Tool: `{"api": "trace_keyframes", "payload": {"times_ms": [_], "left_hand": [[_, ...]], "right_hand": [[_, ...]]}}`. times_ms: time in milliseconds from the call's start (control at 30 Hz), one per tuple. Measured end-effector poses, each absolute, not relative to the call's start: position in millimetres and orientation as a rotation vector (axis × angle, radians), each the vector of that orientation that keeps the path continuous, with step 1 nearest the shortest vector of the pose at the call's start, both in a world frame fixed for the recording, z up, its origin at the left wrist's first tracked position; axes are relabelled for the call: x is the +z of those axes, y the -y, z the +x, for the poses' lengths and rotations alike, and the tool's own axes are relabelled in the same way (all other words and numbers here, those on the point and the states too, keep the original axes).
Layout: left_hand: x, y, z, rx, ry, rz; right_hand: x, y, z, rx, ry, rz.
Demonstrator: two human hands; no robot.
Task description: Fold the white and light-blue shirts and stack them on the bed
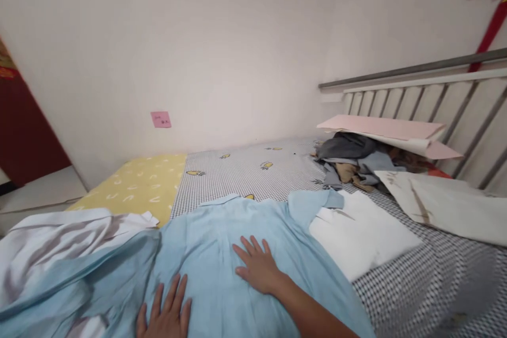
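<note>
A light blue shirt [209, 243] lies spread on the bed, its collar towards the wall. My left hand [164, 309] rests flat on its lower middle at the bottom edge of the view, fingers apart. My right hand [255, 266] presses flat on the shirt higher up, fingers spread, holding nothing. One sleeve or side of the shirt bunches over a crumpled white garment [59, 253] at the left. A folded white cloth [360, 232] lies against the shirt's right side, partly under its collar end.
The bed has a grey checked sheet [253, 174] and a yellow pillow [134, 190] by the wall. A heap of grey and tan clothes [348, 161] lies under pink boards [380, 128] near a metal bed rail [420, 82]. A large white sheet [439, 206] lies at right.
</note>
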State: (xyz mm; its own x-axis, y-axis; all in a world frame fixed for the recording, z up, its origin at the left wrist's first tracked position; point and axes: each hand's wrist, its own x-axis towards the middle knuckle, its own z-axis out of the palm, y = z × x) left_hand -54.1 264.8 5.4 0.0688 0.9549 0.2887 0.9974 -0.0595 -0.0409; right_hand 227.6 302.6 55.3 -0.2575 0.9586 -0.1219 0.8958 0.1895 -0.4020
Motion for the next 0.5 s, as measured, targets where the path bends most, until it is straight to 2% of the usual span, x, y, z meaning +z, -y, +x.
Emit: {"api": "trace_keyframes", "payload": {"times_ms": [200,367,500], "left_hand": [[37.8,-255.9,-35.7,-0.175,2.037,-2.142],[48.9,-227.0,-35.7,-0.139,2.059,-2.285],[30.4,-156.0,-56.8,-0.172,1.978,-2.378]], "right_hand": [[24.9,-196.0,261.9,0.266,2.200,-1.947],[16.7,-175.4,267.0,0.039,2.207,-2.005],[21.5,-165.1,263.9,-0.014,2.245,-2.091]]}}
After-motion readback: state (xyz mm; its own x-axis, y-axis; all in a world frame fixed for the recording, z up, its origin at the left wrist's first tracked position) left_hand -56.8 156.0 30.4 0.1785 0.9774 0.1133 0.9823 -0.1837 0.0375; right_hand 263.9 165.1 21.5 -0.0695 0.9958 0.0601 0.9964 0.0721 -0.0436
